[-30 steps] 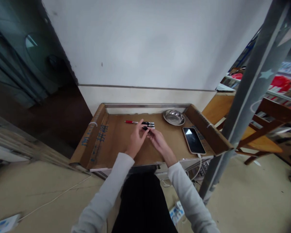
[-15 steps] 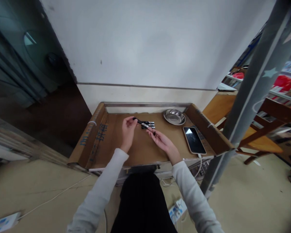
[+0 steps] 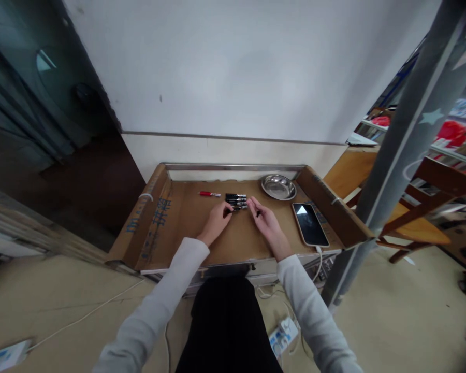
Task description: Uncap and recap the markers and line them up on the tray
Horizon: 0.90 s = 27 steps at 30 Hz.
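Several black pens [image 3: 236, 197] with clear or silvery right ends lie side by side on the cardboard surface. My left hand [image 3: 218, 221] pinches the left end of the nearest black pen [image 3: 238, 209], which rests along the near side of that row. Just right of the row is my right hand [image 3: 267, 224], its fingertips close to the pens' right ends. A small dark thing [image 3: 258, 213] shows between its thumb and fingers, too small to name. Beyond my left hand, a red pen [image 3: 208, 194] with a whitish right end lies alone.
A round steel dish [image 3: 278, 187] stands at the back right. Nearer lies a phone [image 3: 310, 224] with a white cable plugged in. Folded cardboard walls [image 3: 334, 207] edge the sides, and a grey metal post [image 3: 392, 140] rises at the right.
Both hands have come down, and the pen held between them now lies at the near side of the row. My left hand moved nearer, uncovering the red pen; my right hand shifted right.
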Each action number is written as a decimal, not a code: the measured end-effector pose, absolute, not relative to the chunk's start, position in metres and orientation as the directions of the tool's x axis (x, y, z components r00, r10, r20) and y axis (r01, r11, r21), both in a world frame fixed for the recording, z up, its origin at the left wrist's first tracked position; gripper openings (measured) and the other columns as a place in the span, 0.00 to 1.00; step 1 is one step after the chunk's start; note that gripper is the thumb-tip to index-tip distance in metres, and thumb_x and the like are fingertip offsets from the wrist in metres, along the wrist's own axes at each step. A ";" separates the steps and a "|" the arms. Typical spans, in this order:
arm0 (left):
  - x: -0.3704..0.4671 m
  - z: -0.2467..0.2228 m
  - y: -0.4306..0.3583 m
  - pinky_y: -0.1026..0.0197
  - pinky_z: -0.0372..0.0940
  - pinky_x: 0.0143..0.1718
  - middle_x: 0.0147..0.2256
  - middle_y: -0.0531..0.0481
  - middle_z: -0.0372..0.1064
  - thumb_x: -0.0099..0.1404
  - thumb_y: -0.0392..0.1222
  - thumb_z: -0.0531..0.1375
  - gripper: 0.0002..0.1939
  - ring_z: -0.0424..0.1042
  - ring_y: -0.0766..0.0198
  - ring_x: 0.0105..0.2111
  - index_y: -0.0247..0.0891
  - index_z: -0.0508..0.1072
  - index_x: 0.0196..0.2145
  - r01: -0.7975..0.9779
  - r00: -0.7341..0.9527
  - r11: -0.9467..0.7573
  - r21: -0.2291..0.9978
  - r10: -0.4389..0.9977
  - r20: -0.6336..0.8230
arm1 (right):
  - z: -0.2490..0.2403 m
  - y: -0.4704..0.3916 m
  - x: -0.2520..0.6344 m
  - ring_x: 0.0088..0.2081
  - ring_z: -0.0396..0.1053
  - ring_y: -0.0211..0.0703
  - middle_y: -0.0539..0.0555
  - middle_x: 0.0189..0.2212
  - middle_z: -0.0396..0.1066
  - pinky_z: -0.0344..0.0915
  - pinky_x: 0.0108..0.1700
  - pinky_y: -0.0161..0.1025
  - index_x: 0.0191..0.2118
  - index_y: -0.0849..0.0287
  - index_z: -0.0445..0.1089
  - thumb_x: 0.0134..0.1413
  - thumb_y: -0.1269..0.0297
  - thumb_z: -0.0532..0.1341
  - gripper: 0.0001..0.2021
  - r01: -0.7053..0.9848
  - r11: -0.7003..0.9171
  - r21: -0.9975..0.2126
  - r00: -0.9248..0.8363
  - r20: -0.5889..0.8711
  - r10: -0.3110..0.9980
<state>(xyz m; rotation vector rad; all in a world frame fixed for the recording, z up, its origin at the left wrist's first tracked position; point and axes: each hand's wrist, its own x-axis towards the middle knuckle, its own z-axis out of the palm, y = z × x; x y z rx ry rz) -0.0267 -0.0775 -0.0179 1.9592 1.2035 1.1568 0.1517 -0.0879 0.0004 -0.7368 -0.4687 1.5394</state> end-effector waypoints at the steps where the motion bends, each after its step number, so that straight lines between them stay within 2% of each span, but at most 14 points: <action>1: -0.026 -0.016 -0.077 0.53 0.62 0.47 0.37 0.49 0.67 0.57 0.31 0.56 0.07 0.66 0.61 0.41 0.38 0.67 0.34 0.481 0.254 -0.492 0.726 0.870 0.422 | 0.001 -0.088 0.150 0.53 0.64 0.38 0.55 0.44 0.71 0.61 0.58 0.35 0.40 0.63 0.69 0.48 0.78 0.53 0.14 -0.723 -0.105 -0.683 0.008 -0.160 0.987; 3: -0.026 -0.011 -0.077 0.52 0.59 0.50 0.40 0.48 0.65 0.57 0.29 0.54 0.11 0.64 0.59 0.45 0.38 0.67 0.38 0.560 0.290 -0.559 0.612 0.824 0.487 | 0.003 -0.089 0.146 0.53 0.64 0.39 0.56 0.45 0.71 0.61 0.58 0.36 0.40 0.63 0.69 0.48 0.78 0.54 0.14 -0.717 -0.091 -0.691 0.000 -0.131 0.991; 5: -0.026 -0.004 -0.080 0.52 0.58 0.51 0.43 0.46 0.64 0.59 0.29 0.53 0.13 0.62 0.58 0.47 0.39 0.67 0.41 0.583 0.295 -0.590 0.558 0.794 0.531 | 0.004 -0.089 0.141 0.53 0.65 0.40 0.57 0.45 0.71 0.61 0.58 0.38 0.41 0.63 0.69 0.48 0.78 0.55 0.13 -0.705 -0.091 -0.703 -0.021 -0.108 0.994; 8: -0.022 0.007 -0.090 0.54 0.58 0.50 0.42 0.46 0.63 0.63 0.33 0.51 0.11 0.62 0.59 0.47 0.39 0.67 0.42 0.565 0.313 -0.632 0.530 0.759 0.571 | 0.004 -0.089 0.134 0.52 0.66 0.40 0.58 0.43 0.71 0.61 0.57 0.39 0.42 0.63 0.69 0.49 0.77 0.55 0.13 -0.690 -0.102 -0.716 -0.051 -0.093 0.994; 11: -0.014 0.014 -0.099 0.54 0.59 0.49 0.40 0.47 0.64 0.64 0.39 0.53 0.08 0.63 0.59 0.45 0.40 0.68 0.41 0.503 0.407 -0.688 0.523 0.722 0.559 | 0.004 -0.088 0.127 0.50 0.67 0.38 0.56 0.44 0.72 0.60 0.57 0.39 0.42 0.60 0.68 0.50 0.76 0.54 0.14 -0.675 -0.092 -0.732 -0.043 -0.086 0.995; 14: -0.006 0.014 -0.102 0.54 0.60 0.48 0.38 0.47 0.65 0.62 0.42 0.56 0.06 0.64 0.59 0.42 0.39 0.69 0.37 0.471 0.439 -0.690 0.550 0.724 0.532 | 0.003 -0.086 0.120 0.49 0.68 0.38 0.54 0.43 0.72 0.61 0.56 0.41 0.43 0.59 0.68 0.50 0.74 0.53 0.14 -0.650 -0.072 -0.757 -0.017 -0.080 0.997; 17: -0.001 0.010 -0.099 0.56 0.62 0.44 0.36 0.48 0.66 0.61 0.40 0.57 0.04 0.65 0.60 0.39 0.39 0.69 0.35 0.464 0.363 -0.636 0.617 0.772 0.523 | 0.004 -0.084 0.116 0.48 0.69 0.38 0.54 0.43 0.73 0.61 0.56 0.43 0.43 0.58 0.67 0.51 0.72 0.54 0.13 -0.644 -0.059 -0.763 0.005 -0.081 0.997; 19: 0.001 0.007 -0.096 0.58 0.63 0.41 0.35 0.48 0.67 0.60 0.37 0.57 0.05 0.65 0.62 0.37 0.38 0.68 0.36 0.434 0.288 -0.584 0.686 0.812 0.508 | 0.005 -0.085 0.113 0.48 0.69 0.38 0.54 0.43 0.73 0.60 0.56 0.42 0.42 0.58 0.68 0.50 0.73 0.54 0.13 -0.652 -0.052 -0.756 0.012 -0.080 0.997; 22: 0.004 0.005 -0.093 0.60 0.64 0.38 0.34 0.49 0.68 0.58 0.34 0.58 0.11 0.67 0.64 0.33 0.38 0.67 0.40 0.391 0.215 -0.507 0.768 0.862 0.459 | 0.005 -0.087 0.111 0.46 0.69 0.38 0.53 0.44 0.72 0.60 0.56 0.42 0.42 0.58 0.68 0.48 0.75 0.54 0.14 -0.657 -0.060 -0.751 -0.007 -0.073 0.997; 24: 0.005 0.003 -0.091 0.60 0.64 0.38 0.35 0.49 0.68 0.58 0.34 0.58 0.13 0.67 0.64 0.33 0.38 0.67 0.43 0.397 0.211 -0.491 0.776 0.871 0.443 | 0.005 -0.088 0.111 0.46 0.69 0.38 0.52 0.45 0.72 0.60 0.56 0.42 0.41 0.58 0.69 0.48 0.75 0.54 0.14 -0.647 -0.059 -0.761 -0.021 -0.059 0.998; 27: 0.007 0.002 -0.088 0.58 0.63 0.41 0.38 0.47 0.68 0.59 0.35 0.58 0.12 0.67 0.62 0.36 0.39 0.69 0.42 0.430 0.219 -0.499 0.753 0.866 0.449 | 0.003 -0.088 0.112 0.46 0.68 0.38 0.53 0.43 0.72 0.60 0.56 0.43 0.41 0.58 0.70 0.49 0.73 0.54 0.14 -0.627 -0.055 -0.777 -0.024 -0.052 0.998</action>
